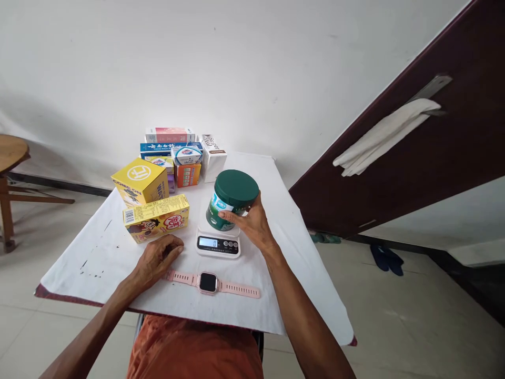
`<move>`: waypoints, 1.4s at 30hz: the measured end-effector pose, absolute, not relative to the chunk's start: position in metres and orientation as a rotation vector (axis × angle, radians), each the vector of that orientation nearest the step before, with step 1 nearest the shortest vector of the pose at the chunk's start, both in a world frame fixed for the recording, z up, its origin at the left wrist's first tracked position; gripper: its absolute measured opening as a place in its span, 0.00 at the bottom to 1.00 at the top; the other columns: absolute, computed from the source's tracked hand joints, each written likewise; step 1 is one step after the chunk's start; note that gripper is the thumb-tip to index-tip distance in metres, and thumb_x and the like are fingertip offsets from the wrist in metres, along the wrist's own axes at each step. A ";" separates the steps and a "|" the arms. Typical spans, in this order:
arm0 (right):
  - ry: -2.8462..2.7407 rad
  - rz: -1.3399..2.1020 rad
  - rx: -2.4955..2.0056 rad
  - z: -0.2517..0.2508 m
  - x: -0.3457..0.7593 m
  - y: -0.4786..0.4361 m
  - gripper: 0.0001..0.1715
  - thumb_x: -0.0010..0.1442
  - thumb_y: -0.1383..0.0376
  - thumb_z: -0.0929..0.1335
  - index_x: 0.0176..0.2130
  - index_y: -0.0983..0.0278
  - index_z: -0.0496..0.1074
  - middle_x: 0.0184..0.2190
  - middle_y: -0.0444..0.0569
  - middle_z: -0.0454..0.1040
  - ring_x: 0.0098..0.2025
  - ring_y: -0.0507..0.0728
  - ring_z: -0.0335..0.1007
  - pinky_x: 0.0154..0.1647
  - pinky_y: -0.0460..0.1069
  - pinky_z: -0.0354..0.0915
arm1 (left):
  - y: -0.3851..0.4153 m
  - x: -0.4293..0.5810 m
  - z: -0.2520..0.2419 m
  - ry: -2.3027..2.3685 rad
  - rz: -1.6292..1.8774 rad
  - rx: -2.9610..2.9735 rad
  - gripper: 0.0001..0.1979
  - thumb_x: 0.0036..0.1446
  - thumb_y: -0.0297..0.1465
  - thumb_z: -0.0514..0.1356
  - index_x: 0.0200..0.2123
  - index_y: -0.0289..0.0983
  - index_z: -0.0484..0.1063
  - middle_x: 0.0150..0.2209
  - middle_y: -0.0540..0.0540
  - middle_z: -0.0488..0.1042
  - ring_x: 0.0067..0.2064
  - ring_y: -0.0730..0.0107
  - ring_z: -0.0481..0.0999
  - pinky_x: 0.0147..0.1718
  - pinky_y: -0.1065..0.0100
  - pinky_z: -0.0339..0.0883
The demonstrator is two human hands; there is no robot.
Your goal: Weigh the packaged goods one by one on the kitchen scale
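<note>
A green can with a dark green lid is gripped round its right side by my right hand. It is at the white digital scale, whose lit display reads 0; whether the can touches the platform I cannot tell. My left hand rests on the white cloth with its fingers curled; anything inside them is hidden. Just in front of a yellow snack box, that hand is beside the left strap end of a pink watch, which lies stretched out near the table's front edge.
Behind stand a yellow cube box, a white box, an orange box and several other cartons. The cloth-covered table meets the wall. A wooden stool is left; a white towel hangs on the dark door at right.
</note>
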State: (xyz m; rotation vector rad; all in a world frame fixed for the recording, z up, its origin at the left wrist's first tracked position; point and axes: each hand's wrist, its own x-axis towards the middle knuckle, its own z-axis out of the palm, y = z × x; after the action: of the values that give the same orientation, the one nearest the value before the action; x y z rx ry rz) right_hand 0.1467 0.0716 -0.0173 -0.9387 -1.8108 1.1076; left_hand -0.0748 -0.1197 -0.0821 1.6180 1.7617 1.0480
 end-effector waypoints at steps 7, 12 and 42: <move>-1.843 1.092 -1.021 -0.034 0.146 0.065 0.54 0.41 0.47 0.82 0.61 0.59 0.66 0.54 0.56 0.78 0.54 0.67 0.76 0.55 0.62 0.73 | -0.120 -0.074 -0.085 1.787 1.023 1.612 0.16 0.70 0.43 0.55 0.41 0.38 0.76 0.33 0.48 0.78 0.32 0.69 0.74 0.30 0.69 0.66; -1.797 1.058 -1.024 -0.024 0.153 0.090 0.51 0.41 0.48 0.82 0.58 0.60 0.69 0.52 0.55 0.79 0.49 0.66 0.79 0.49 0.60 0.75 | -0.119 -0.075 -0.088 1.823 1.007 1.608 0.16 0.70 0.44 0.55 0.42 0.40 0.77 0.37 0.47 0.80 0.35 0.67 0.78 0.33 0.71 0.70; -1.563 0.663 -1.467 -0.063 0.130 0.355 0.65 0.39 0.46 0.80 0.66 0.70 0.57 0.64 0.66 0.66 0.68 0.70 0.61 0.69 0.61 0.59 | -0.111 -0.059 -0.086 1.961 1.050 1.400 0.13 0.68 0.45 0.58 0.39 0.47 0.78 0.33 0.48 0.80 0.31 0.66 0.78 0.30 0.71 0.73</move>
State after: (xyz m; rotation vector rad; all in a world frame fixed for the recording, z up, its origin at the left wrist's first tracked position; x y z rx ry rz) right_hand 0.1298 0.3547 -0.0629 -1.4667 -1.5628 0.6629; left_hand -0.0586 -0.1111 -0.0856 1.3998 1.9613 1.0501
